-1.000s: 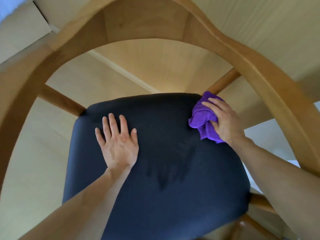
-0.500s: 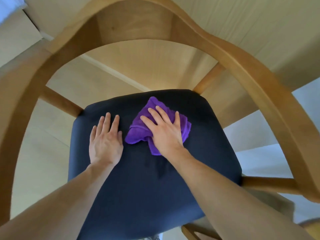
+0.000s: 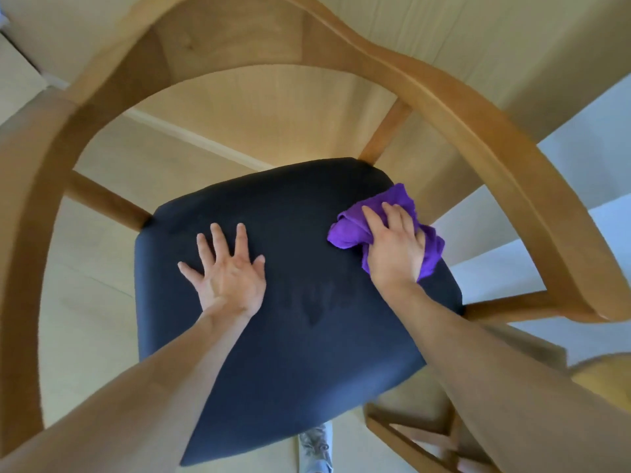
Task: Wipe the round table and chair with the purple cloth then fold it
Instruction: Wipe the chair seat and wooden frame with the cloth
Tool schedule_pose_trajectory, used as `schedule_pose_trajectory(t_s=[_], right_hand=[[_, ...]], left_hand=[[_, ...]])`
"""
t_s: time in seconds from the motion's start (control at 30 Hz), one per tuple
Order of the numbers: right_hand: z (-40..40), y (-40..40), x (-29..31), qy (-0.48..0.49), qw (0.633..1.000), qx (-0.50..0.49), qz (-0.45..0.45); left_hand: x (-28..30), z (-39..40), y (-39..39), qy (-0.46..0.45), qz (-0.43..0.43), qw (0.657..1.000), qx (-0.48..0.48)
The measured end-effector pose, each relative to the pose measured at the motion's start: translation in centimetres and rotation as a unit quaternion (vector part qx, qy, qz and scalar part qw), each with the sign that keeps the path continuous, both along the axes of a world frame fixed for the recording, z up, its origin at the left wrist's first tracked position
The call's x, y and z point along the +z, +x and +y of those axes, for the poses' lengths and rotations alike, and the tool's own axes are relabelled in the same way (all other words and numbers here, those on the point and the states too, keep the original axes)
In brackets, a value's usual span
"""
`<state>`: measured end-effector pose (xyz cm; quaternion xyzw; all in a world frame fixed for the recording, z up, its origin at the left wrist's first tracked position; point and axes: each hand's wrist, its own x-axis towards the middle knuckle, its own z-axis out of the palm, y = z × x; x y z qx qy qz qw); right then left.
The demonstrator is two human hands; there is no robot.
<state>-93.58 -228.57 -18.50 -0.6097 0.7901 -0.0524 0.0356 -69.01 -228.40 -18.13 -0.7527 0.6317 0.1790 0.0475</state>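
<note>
Your right hand (image 3: 396, 247) has swept the bunched purple cloth (image 3: 355, 230) back to the seat's (image 3: 307, 353) right edge, covering most of it, left hand (image 3: 228, 274) splayed flat.

Partly hidden or cut off: cloth (image 3: 355, 230) middle under right hand (image 3: 396, 249); seat (image 3: 307, 353) patches under both forearms and left hand (image 3: 227, 278); chair frame (image 3: 478, 131) cropped left and top, blurred; shoe (image 3: 316, 448) cut by bottom edge.
</note>
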Motion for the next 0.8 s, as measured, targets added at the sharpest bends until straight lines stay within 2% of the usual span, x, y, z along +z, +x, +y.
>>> schedule_pose_trajectory(t_s=[0.1,0.17,0.3,0.37,0.43,0.53,0.7,0.8], right_hand=[[3.3,6.6,-0.6,-0.05,0.994,0.081,-0.053],[4.9,9.1,-1.1,-0.045,0.988,0.136,-0.065],[4.3,3.8,-0.8,-0.027,0.974,0.224,0.003],[4.2,-1.6,-0.7,-0.001,0.987,0.155,0.043],[4.9,-6.9,-0.4,0.048,0.997,0.031,0.052],[6.8,-8.7,-0.2,0.075,0.994,-0.074,0.032],[9.0,-0.4,0.4,-0.016,0.994,-0.103,-0.038],[11.3,5.7,0.0,-0.037,0.996,-0.019,-0.085]], left_hand=[[0.2,1.4,-1.7,0.009,0.009,0.999,-0.043],[0.1,2.1,-1.8,0.006,0.004,0.998,-0.067],[-0.2,3.2,-0.8,-0.015,0.007,0.997,-0.07],[0.0,3.3,-0.9,-0.006,0.004,0.997,-0.074],[0.3,3.3,-1.2,0.005,0.005,0.997,-0.074],[0.6,3.4,-1.4,0.018,0.006,0.997,-0.073],[1.2,4.6,-1.4,0.03,0.013,0.995,-0.098],[1.4,5.6,-0.8,0.032,0.003,0.992,-0.121]])
